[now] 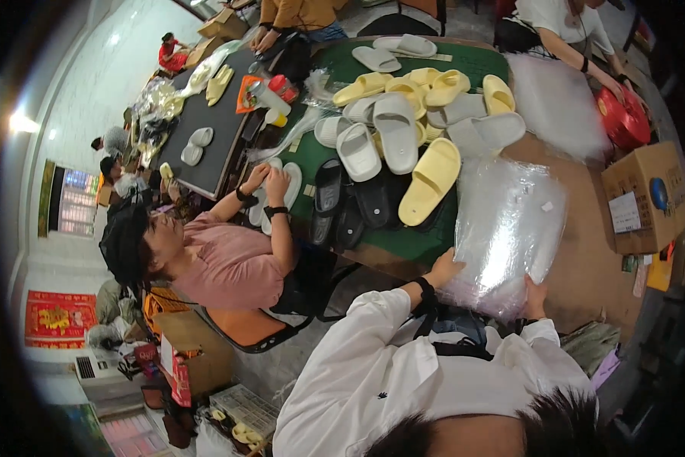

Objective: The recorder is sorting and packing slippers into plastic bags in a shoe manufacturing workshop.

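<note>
Head view: the left hand (pixel 443 268) and right hand (pixel 535 293) grasp the near edge of a stack of clear plastic bags (pixel 508 228) on the table (pixel 586 259) (fingers curled on it), right of a yellow slipper (pixel 431 181).

A stack of clear plastic bags (pixel 506 228) lies on the counter's near edge. To its right stands a brown cardboard box (pixel 647 196) bearing a white label (pixel 625 212) and a round blue sticker (pixel 659 193). More cardboard boxes (pixel 222 23) sit at the far end; a red-and-gold wall sign (pixel 57 318) hangs at left.
</note>
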Demonstrator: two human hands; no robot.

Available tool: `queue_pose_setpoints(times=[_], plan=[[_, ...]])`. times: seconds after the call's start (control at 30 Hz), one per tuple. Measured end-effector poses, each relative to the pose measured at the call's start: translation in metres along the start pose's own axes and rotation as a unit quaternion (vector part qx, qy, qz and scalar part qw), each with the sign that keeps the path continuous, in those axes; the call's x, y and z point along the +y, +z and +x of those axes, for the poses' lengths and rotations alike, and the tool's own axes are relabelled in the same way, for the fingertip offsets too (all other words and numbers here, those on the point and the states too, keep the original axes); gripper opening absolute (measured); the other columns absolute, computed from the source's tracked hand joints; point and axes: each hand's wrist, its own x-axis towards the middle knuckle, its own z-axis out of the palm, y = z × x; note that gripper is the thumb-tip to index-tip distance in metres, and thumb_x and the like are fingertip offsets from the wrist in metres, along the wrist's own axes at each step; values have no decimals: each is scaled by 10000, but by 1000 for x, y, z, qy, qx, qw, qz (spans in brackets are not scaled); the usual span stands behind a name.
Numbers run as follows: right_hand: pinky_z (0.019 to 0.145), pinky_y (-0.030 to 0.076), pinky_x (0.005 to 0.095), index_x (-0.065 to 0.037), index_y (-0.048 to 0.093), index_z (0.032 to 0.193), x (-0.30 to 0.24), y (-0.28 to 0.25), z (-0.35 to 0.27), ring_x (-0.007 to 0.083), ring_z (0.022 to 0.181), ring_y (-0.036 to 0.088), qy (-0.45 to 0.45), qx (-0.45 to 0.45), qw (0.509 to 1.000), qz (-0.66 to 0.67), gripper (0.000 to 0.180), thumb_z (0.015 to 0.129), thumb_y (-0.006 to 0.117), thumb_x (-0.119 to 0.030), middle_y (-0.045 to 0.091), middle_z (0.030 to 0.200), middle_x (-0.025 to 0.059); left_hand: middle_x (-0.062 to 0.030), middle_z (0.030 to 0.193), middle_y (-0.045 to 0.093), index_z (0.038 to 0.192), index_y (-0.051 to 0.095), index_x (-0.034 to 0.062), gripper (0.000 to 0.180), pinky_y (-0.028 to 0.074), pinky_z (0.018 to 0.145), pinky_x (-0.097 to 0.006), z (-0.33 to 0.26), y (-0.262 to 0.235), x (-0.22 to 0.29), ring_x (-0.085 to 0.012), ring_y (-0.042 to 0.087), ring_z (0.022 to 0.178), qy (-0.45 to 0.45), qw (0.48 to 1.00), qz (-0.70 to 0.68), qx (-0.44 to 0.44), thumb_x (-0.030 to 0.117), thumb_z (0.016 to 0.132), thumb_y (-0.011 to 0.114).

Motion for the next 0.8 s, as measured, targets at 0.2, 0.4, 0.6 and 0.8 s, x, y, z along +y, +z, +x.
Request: queue_pose_setpoints(times=[0.2, 0.4, 0.6, 0.8], plan=[[872, 385, 357, 50, 366, 1208, 0, 7, 16, 265, 986, 483, -159, 154, 904, -365, 620, 716, 691, -143, 480, 1142, 169, -229, 1068, 521, 1218, 397, -21, 626, 421, 813, -328, -9, -87, 1, -290, 519, 980, -34, 996, 78, -41, 263, 723, 656], [901, 332, 414, 34, 404, 1156, -74, 85, -14, 374, 1057, 434, -314, 285, 808, -410, 531, 744, 639, -205, 469, 1123, 238, -111, 1047, 510, 1235, 383, 82, 838, 392, 791, -359, -42, -225, 5, -225, 479, 935, -312, 908, -278, 29, 672, 665, 551], [900, 349, 389, 14, 407, 1152, -96, 238, -61, 332, 1058, 444, -378, 24, 871, -312, 441, 748, 571, -52, 456, 1138, 193, -198, 1194, 394, 1290, 169, 85, 902, 413, 842, -432, -31, -298, -50, -325, 465, 1028, -247, 785, -528, 210, 502, 673, 677], [849, 379, 336, -3, 389, 1162, -74, 318, -109, 271, 954, 482, -361, -157, 877, -276, 430, 766, 550, -44, 444, 1116, 159, -190, 1088, 428, 1188, 229, 28, 539, 502, 740, -387, -13, -318, -52, -354, 485, 984, -119, 710, -670, 181, 11, 771, 569]])
